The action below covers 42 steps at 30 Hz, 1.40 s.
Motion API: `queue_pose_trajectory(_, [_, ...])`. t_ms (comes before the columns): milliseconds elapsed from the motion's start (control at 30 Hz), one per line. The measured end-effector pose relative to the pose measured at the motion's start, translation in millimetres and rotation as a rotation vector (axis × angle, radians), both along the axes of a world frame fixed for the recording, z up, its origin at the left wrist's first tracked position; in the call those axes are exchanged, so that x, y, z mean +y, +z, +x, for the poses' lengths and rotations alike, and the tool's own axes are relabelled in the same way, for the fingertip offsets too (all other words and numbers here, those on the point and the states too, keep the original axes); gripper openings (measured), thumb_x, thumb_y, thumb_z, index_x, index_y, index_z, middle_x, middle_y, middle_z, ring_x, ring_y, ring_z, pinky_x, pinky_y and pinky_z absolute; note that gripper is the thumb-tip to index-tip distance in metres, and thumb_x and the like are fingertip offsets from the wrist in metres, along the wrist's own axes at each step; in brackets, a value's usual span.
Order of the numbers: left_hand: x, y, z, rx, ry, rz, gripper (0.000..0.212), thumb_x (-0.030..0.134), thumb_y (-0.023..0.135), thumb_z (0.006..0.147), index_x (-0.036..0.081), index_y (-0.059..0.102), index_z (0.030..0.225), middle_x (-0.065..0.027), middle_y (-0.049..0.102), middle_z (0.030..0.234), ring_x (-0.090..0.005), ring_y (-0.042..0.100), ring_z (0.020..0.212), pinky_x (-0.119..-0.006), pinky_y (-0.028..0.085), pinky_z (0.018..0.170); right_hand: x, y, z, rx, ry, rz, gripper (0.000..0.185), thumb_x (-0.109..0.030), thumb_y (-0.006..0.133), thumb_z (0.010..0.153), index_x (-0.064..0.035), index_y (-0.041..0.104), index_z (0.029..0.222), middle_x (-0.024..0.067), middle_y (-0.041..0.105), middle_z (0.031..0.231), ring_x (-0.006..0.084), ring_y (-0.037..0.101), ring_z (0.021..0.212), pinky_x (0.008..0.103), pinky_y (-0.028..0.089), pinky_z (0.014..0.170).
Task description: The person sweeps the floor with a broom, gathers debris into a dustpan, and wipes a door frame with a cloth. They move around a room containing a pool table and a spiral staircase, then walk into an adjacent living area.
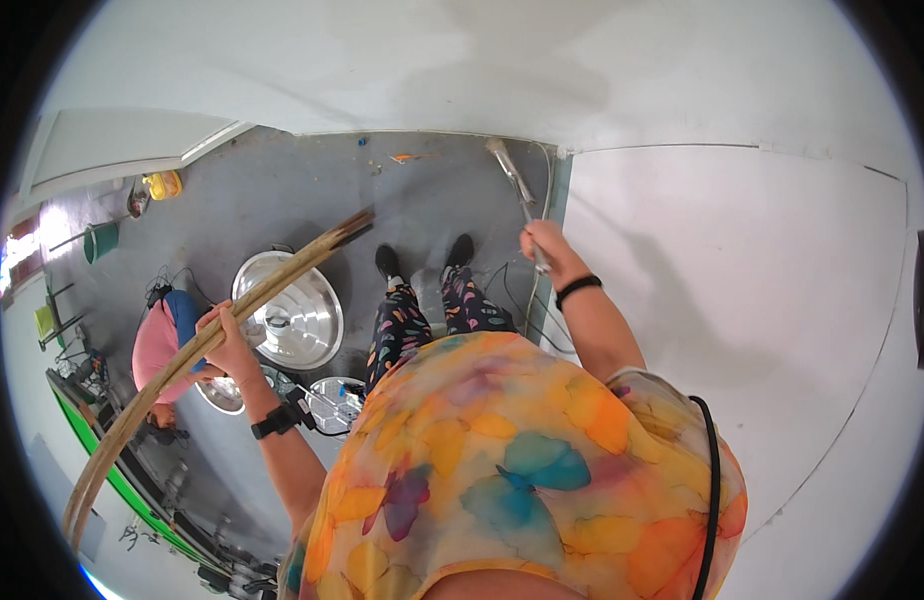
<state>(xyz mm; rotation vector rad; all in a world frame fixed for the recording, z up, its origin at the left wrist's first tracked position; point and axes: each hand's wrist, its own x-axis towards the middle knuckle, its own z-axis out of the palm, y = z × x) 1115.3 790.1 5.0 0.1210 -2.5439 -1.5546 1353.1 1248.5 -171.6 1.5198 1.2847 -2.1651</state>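
Note:
A bundle of long wooden poles point(282, 285) runs slantwise past my left side, and my left hand point(226, 345) is closed around it. Its near end looks split and dark. My right hand point(548, 247) grips the handle of a long metal tool point(513, 172), held beside the right-hand wall. The tool's far end is pale and widened; its exact kind is unclear. Beneath the poles, a large round metal pot with a shiny lid point(301, 330) stands on the floor, partly covered by them.
A person in a pink top point(158, 345) crouches on the left near a metal basin point(223, 395). Cables point(546, 300) lie by the right wall. A round perforated rack point(331, 401) sits beside my legs. Farther left are a green bucket point(100, 242) and a yellow container point(163, 185).

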Motion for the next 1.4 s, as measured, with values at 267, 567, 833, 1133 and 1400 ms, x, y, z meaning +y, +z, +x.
queue_pose_trajectory(267, [0,2,-1,-0.009,0.031,0.054,0.008,0.002,0.058,0.082,-0.001,0.052,0.087,-0.0129,0.063,0.088,-0.0169,0.059,0.08,-0.03,0.047,0.078,-6,-24,1,0.165,-0.119,0.091,0.022,-0.002,0.045,0.075,-0.0061,0.041,0.055,0.007,0.041,0.051,0.0181,0.043,0.042,0.0331,0.032,0.036])
queue_pose_trajectory(567, [-1,1,-1,-0.021,0.022,0.014,0.01,0.005,0.06,0.081,-0.001,0.053,0.086,-0.0116,0.063,0.086,-0.0162,0.059,0.081,-0.029,0.048,0.077,-130,-71,-158,-0.058,-0.591,-0.342,0.009,0.001,0.04,0.076,-0.0025,0.044,0.069,0.0123,0.043,0.063,0.0195,0.041,0.045,0.034,0.035,0.038])
queue_pose_trajectory(833, [-9,-9,-6,0.087,-0.057,-0.107,0.012,0.009,0.063,0.081,-0.001,0.057,0.082,-0.0054,0.058,0.078,-0.0127,0.053,0.072,-0.028,0.046,0.071,-108,-20,-44,0.11,-0.407,-0.634,0.033,-0.015,0.04,0.083,-0.0086,0.037,0.051,0.0053,0.034,0.042,0.0168,0.034,0.03,0.0315,0.028,0.03])
queue_pose_trajectory(1133, [-15,-43,-31,0.144,-0.167,-0.03,0.009,0.004,0.061,0.079,-0.001,0.054,0.077,-0.0061,0.055,0.074,-0.014,0.051,0.07,-0.03,0.045,0.07,-105,-74,-25,0.151,-0.331,-0.188,0.036,-0.012,0.038,0.078,-0.0023,0.047,0.044,0.0101,0.039,0.038,0.023,0.037,0.032,0.0372,0.031,0.034])
queue_pose_trajectory(1400, [15,-39,-54,-0.011,-0.159,-0.012,0.014,0.009,0.063,0.076,-0.005,0.058,0.077,-0.0097,0.059,0.072,-0.0165,0.054,0.067,-0.033,0.046,0.065,-97,-28,44,0.385,-1.057,-0.598,0.024,-0.006,0.041,0.081,-0.0095,0.038,0.058,0.002,0.04,0.05,0.0099,0.038,0.037,0.0226,0.032,0.032])
